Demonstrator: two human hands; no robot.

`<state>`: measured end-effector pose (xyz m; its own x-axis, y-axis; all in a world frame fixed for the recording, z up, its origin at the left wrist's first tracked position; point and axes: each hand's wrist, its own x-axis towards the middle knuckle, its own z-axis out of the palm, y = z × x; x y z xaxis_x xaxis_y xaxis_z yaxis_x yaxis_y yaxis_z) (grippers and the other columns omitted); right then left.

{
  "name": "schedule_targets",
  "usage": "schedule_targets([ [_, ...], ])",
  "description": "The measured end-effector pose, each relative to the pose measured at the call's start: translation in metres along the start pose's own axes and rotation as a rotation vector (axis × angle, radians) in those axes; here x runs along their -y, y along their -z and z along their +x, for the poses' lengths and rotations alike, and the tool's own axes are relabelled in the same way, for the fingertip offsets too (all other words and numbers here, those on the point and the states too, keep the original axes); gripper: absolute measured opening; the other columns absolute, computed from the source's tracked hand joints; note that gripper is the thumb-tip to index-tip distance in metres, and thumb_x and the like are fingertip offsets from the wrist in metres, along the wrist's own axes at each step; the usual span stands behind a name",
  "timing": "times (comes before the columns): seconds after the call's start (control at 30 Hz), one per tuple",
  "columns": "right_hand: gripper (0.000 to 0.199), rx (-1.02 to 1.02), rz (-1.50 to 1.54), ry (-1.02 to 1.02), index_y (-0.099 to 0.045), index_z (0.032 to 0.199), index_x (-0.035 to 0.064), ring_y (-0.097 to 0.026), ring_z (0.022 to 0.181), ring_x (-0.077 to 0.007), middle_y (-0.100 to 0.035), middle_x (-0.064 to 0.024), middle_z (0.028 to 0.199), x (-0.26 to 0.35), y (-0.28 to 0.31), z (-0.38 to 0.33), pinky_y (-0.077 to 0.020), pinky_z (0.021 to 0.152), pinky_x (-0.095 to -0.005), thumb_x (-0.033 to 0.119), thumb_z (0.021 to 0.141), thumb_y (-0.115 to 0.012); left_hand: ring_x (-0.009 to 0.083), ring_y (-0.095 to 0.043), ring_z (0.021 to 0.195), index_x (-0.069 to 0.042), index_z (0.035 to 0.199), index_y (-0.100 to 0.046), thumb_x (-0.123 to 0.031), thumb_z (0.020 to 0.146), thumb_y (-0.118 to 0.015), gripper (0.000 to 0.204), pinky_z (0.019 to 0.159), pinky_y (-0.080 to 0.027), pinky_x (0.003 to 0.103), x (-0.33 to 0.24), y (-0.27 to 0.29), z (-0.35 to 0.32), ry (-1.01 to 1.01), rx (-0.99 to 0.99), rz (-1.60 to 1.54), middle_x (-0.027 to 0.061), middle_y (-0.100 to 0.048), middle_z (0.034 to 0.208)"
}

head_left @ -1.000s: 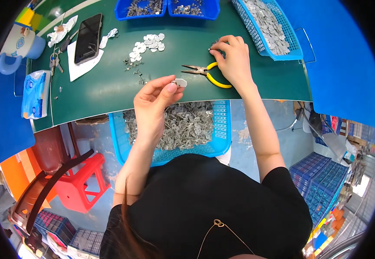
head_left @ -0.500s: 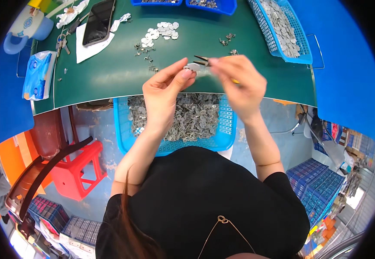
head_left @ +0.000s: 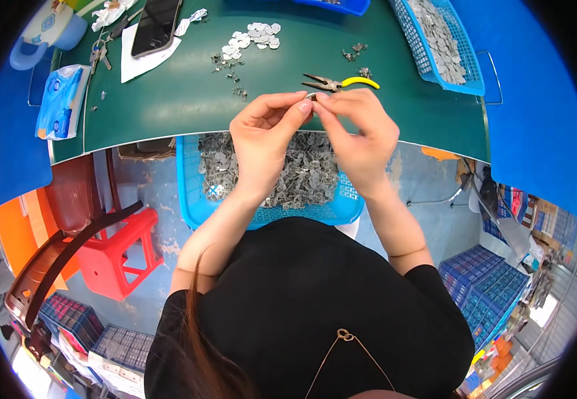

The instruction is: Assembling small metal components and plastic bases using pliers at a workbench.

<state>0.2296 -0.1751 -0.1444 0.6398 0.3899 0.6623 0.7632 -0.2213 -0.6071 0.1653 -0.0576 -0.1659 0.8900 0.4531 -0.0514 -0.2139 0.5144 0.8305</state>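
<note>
Both hands have drawn together since the earlier frame, and the pliers (head_left: 339, 82) now lie on the green surface (head_left: 169, 100) just above them. At centre frame the left hand (head_left: 265, 136) and right hand (head_left: 361, 133) meet fingertip to fingertip, each pinched shut on one small metal piece (head_left: 311, 97). Below them sits a blue basket (head_left: 199, 199) of grey metal parts. A phone (head_left: 155, 26) lies upper left, and another blue tray (head_left: 464, 73) upper right.

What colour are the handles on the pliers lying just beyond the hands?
Yellow; the pliers show clearly in the head view, lying on the green table.
</note>
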Motion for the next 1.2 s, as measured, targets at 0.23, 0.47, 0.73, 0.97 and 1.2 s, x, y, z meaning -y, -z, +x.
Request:
schedule_targets([
  [0.23,0.026,0.143,-0.025,-0.078,-0.069,0.101,0.0044,-0.057,0.096,-0.0235,-0.063,-0.0097,0.106,-0.008,0.012,-0.006,-0.0432,0.083,-0.0330,0.009,0.076,-0.073,0.0175,-0.066,0.083,0.004,0.099,-0.063,-0.002,0.086,-0.064,0.015,0.079,-0.055,0.031,-0.004,0.006,0.000,-0.058,-0.019,0.027,0.0118,-0.067,0.092],
  [0.47,0.039,0.307,-0.825,-0.014,-0.064,0.111,0.0139,-0.034,0.129,-0.0260,-0.044,-0.0066,0.135,-0.053,0.021,-0.022,-0.0199,0.101,-0.0486,0.036,0.079,-0.070,0.0156,-0.066,0.085,0.004,0.098,-0.062,0.002,0.084,-0.065,0.014,0.080,-0.054,0.027,-0.009,0.015,-0.005,-0.159,-0.059,0.056,0.0100,-0.066,0.091],
  [0.73,0.033,0.275,-0.714,0.040,-0.065,0.099,0.0102,-0.049,0.112,-0.0238,-0.057,-0.0045,0.111,-0.057,0.020,-0.027,-0.0246,0.101,-0.0440,0.033,0.076,-0.072,0.0147,-0.065,0.085,0.003,0.098,-0.062,0.003,0.084,-0.064,0.014,0.079,-0.053,0.026,-0.005,0.025,-0.008,-0.228,-0.065,0.130,0.0101,-0.066,0.092],
  [0.97,0.043,0.285,-0.681,0.087,-0.064,0.106,0.0079,-0.054,0.099,-0.0243,-0.058,-0.0067,0.103,-0.051,0.032,-0.038,-0.0381,0.088,-0.0405,0.026,0.070,-0.078,0.0163,-0.065,0.085,0.004,0.097,-0.061,0.004,0.085,-0.063,0.012,0.080,-0.054,0.029,-0.004,0.030,-0.009,-0.244,-0.080,0.163,0.0113,-0.066,0.092],
  [1.2,0.045,0.233,-0.402,0.262,-0.067,0.100,0.0053,-0.057,0.080,-0.0240,-0.058,-0.0077,0.093,0.003,0.044,0.002,-0.0477,0.068,-0.0336,0.018,0.060,-0.083,0.0124,-0.063,0.083,0.000,0.091,-0.066,0.004,0.081,-0.067,0.011,0.073,-0.052,0.023,-0.001,0.032,-0.011,-0.417,-0.039,0.377,0.0089,-0.065,0.095],
])
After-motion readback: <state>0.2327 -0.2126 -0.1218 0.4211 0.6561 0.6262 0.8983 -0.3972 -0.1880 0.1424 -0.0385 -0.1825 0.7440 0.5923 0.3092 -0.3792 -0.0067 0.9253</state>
